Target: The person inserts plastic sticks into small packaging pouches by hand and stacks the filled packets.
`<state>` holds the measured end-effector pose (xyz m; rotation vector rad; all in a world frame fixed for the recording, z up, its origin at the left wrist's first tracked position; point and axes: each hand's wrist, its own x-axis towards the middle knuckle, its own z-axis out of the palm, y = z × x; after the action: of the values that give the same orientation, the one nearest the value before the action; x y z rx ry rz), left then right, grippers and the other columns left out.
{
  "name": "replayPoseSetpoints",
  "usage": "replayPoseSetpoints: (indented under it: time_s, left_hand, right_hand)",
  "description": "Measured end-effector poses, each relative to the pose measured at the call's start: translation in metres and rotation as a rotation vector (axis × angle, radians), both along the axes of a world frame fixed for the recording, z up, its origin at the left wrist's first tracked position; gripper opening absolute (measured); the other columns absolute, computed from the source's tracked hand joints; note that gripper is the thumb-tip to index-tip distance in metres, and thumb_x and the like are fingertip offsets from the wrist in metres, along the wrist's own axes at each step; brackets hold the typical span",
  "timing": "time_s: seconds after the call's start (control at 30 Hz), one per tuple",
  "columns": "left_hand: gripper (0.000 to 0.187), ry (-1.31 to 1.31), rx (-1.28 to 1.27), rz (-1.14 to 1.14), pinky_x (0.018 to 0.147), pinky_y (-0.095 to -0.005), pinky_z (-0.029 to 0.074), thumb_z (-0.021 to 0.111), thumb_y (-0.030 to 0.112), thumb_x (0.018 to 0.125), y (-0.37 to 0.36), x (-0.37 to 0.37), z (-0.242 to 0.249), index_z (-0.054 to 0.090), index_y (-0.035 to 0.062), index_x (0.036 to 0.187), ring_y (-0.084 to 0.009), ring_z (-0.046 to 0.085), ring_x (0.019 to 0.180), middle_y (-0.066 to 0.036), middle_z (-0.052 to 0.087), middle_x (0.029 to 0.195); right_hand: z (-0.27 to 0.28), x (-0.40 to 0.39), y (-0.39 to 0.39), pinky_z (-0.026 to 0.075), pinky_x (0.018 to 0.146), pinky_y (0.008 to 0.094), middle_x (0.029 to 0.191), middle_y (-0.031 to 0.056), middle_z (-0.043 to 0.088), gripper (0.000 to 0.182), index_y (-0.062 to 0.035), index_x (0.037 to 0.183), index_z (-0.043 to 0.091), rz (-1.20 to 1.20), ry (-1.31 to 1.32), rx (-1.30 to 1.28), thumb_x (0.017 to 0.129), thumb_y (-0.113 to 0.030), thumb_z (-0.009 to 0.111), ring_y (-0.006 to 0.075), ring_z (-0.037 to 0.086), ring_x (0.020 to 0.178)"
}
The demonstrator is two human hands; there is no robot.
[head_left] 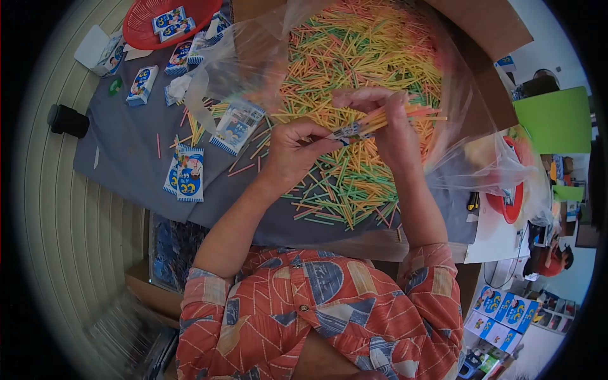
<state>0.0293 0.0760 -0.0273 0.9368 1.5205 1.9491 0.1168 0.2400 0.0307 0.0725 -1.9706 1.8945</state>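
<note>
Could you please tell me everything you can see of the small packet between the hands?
The small packet looks like thin plastic, with blue and pale print too small to read. Held slanted above loose sticks, it is pinched at one end by the left hand; pastel sticks apparently protrude towards the right hand.

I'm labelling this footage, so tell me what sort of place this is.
Probably a small hand-packing workshop: loose coloured sticks are heaped in bulk, printed packets lie on a cloth-covered table, and a red basket holds more of them.
</note>
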Motion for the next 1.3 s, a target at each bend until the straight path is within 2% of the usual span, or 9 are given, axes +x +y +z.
replayPoseSetpoints:
  time_s: [0.1,0.17,0.23,0.3,0.53,0.8,1.03,1.2,1.3]
  left_hand:
    - [0.011,-0.007,0.017,-0.004,0.071,-0.0246,0.053,0.076,-0.002,0.082,0.003,0.002,-0.005,0.071,-0.0036,0.092,-0.0100,0.066,0.078,-0.006,0.070,0.087]
    - [0.010,-0.272,0.037,-0.074,0.071,-0.0257,0.055,0.075,-0.001,0.083,0.004,0.005,-0.008,0.071,-0.0028,0.093,-0.0112,0.067,0.078,-0.006,0.070,0.086]
    - [0.011,-0.265,0.043,-0.088,0.070,-0.0257,0.055,0.074,-0.001,0.084,0.005,0.006,-0.016,0.071,-0.0025,0.094,-0.0112,0.067,0.077,-0.006,0.070,0.086]
    - [0.011,-0.261,0.048,-0.104,0.070,-0.0256,0.056,0.074,0.000,0.085,0.005,0.006,-0.019,0.071,-0.0023,0.095,-0.0112,0.067,0.077,-0.006,0.070,0.085]
    - [0.012,-0.184,-0.015,-0.044,0.069,-0.0239,0.055,0.075,0.002,0.085,0.003,0.003,-0.019,0.071,-0.0019,0.096,-0.0093,0.066,0.075,-0.004,0.071,0.085]
    - [0.013,-0.203,0.056,0.002,0.067,-0.0230,0.050,0.077,0.004,0.083,0.003,0.004,-0.022,0.074,-0.0017,0.094,-0.0075,0.063,0.076,-0.004,0.069,0.084]
    - [0.013,-0.070,0.111,0.017,0.067,-0.0244,0.049,0.077,0.002,0.082,0.006,0.002,-0.023,0.073,-0.0009,0.093,-0.0094,0.063,0.077,-0.004,0.066,0.085]
    - [0.013,-0.111,0.099,0.032,0.068,-0.0257,0.049,0.077,0.002,0.081,0.011,0.006,-0.021,0.073,-0.0003,0.093,-0.0100,0.062,0.077,-0.004,0.067,0.086]
    - [0.013,-0.053,0.189,0.039,0.070,-0.0264,0.049,0.077,0.002,0.081,0.015,0.003,-0.023,0.072,-0.0007,0.093,-0.0101,0.062,0.080,-0.003,0.067,0.086]
  right_hand:
    - [-0.015,0.002,-0.001,0.042,0.101,0.0408,0.110,0.0113,0.068,0.072,0.0000,0.113,0.062,-0.064,-0.101,0.074,0.103,-0.061,0.024,0.0231,0.059,0.112]
    - [-0.013,0.003,-0.001,0.044,0.099,0.0399,0.107,0.0123,0.068,0.069,-0.0003,0.115,0.060,-0.069,-0.057,0.072,0.103,-0.059,0.026,0.0232,0.060,0.109]
    - [-0.010,0.003,0.003,0.045,0.097,0.0390,0.105,0.0134,0.068,0.067,-0.0005,0.117,0.059,-0.078,-0.017,0.072,0.103,-0.058,0.029,0.0232,0.061,0.106]
    - [-0.005,0.005,0.006,0.047,0.094,0.0362,0.098,0.0156,0.068,0.060,-0.0014,0.115,0.056,-0.035,0.020,-0.310,0.103,-0.056,0.035,0.0247,0.063,0.103]
    - [-0.013,0.001,0.007,0.047,0.097,0.0412,0.094,0.0169,0.068,0.053,-0.0040,0.103,0.053,0.103,0.110,-0.313,0.102,-0.055,0.038,0.0309,0.063,0.109]
    - [-0.013,-0.008,-0.004,0.040,0.106,0.0452,0.110,0.0146,0.069,0.060,-0.0018,0.108,0.063,-0.132,0.129,0.251,0.104,-0.054,0.034,0.0302,0.058,0.118]
    - [-0.008,-0.003,-0.004,0.043,0.103,0.0424,0.114,0.0138,0.068,0.056,-0.0024,0.109,0.065,-0.120,0.090,0.075,0.104,-0.050,0.036,0.0270,0.059,0.116]
    - [0.006,-0.004,-0.012,0.047,0.094,0.0379,0.121,0.0151,0.065,0.047,-0.0076,0.117,0.066,-0.095,-0.009,0.421,0.101,-0.047,0.046,0.0248,0.059,0.116]
    - [0.002,-0.006,-0.006,0.049,0.090,0.0354,0.122,0.0132,0.064,0.053,-0.0051,0.119,0.067,-0.047,-0.002,0.379,0.098,-0.051,0.051,0.0230,0.058,0.116]
